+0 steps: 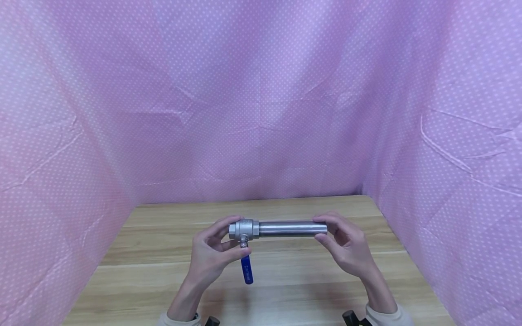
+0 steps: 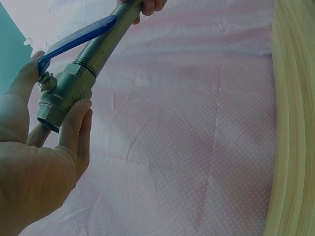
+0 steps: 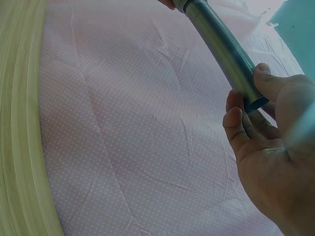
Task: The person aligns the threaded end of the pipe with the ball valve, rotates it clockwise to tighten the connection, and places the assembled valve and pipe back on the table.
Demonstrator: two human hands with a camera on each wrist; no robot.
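A steel ball valve (image 1: 246,229) with a blue lever handle (image 1: 246,270) is joined to a straight metal pipe (image 1: 287,228), and the two lie level in one line above the table. My left hand (image 1: 208,256) grips the valve body, its thumb against the base of the lever. At the pipe's other end, my right hand (image 1: 346,246) pinches the tube between thumb and fingers. Threads show where the pipe (image 2: 109,44) enters the valve (image 2: 69,91) in the left wrist view. The right wrist view shows the pipe's open end (image 3: 256,103) beside the fingers.
Below the hands is a wood-grain table (image 1: 171,262). Pink dotted cloth (image 1: 253,99) hangs behind it and along both sides. Dark wrist mounts (image 1: 351,318) and light sleeves (image 1: 389,315) show at the bottom edge.
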